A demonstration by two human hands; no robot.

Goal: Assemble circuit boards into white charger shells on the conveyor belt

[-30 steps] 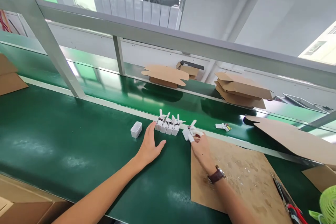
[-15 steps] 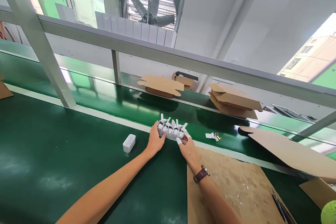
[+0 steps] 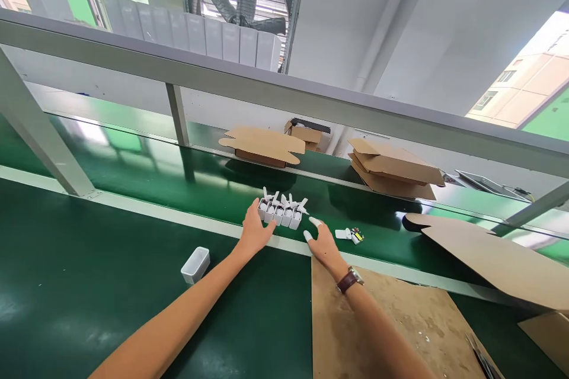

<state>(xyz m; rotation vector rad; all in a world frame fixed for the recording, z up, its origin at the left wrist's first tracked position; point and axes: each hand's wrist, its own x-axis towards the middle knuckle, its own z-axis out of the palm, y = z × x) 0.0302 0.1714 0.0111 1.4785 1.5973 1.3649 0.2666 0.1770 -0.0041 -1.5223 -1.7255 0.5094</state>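
A row of several small white plastic cases point(image 3: 280, 214), each with thin white blades or tabs sticking up from its top, stands on the green belt just past the pale rail. My left hand point(image 3: 258, 226) grips the row's left end, thumb along the front and fingers on the far side. White covers sit on the thumb and a fingertip of my right hand point(image 3: 326, 246), which is open, off the row's right end and holding nothing. To its right lies a small white part with coloured bits point(image 3: 349, 235). An open white plastic box point(image 3: 195, 265) rests left of my left forearm.
A stained brown cardboard sheet point(image 3: 377, 320) lies under my right forearm, with dark tweezer-like tools point(image 3: 482, 358) at its right edge. Flattened cartons point(image 3: 393, 172) sit beyond the belt. A grey metal beam point(image 3: 267, 80) crosses above, with a post point(image 3: 42, 130) at left.
My right hand has let go of the row's right end and opened beside it. The row has moved slightly away from me, onto the belt, with my left hand still on it. The view has shifted right.
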